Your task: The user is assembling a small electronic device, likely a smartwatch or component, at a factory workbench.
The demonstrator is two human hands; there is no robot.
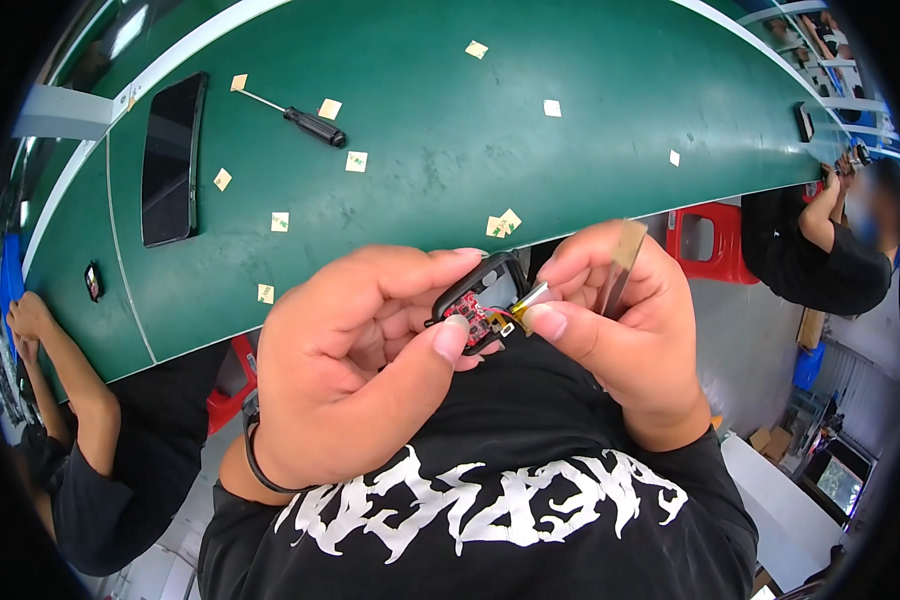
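My left hand [360,360] is closed round a small black plastic housing [511,266] with rounded corners, held open side up. Inside it sits a red circuit board [467,318], and my left thumb presses at the board's edge. My right hand [635,340] pinches a small silver-and-yellow battery [532,298] between thumb and forefinger at the housing's right side. Thin wires run between the battery and the board. A flat brownish strip-like tool [622,262] stands up between the fingers of my right hand; its lower end is hidden.
On the green table [420,110] lie a black screwdriver [315,127], a dark tablet-like panel [174,160] and several small cream adhesive squares [356,161]. A small black device [93,281] lies at left. Co-workers sit at both sides, near red stools [710,245].
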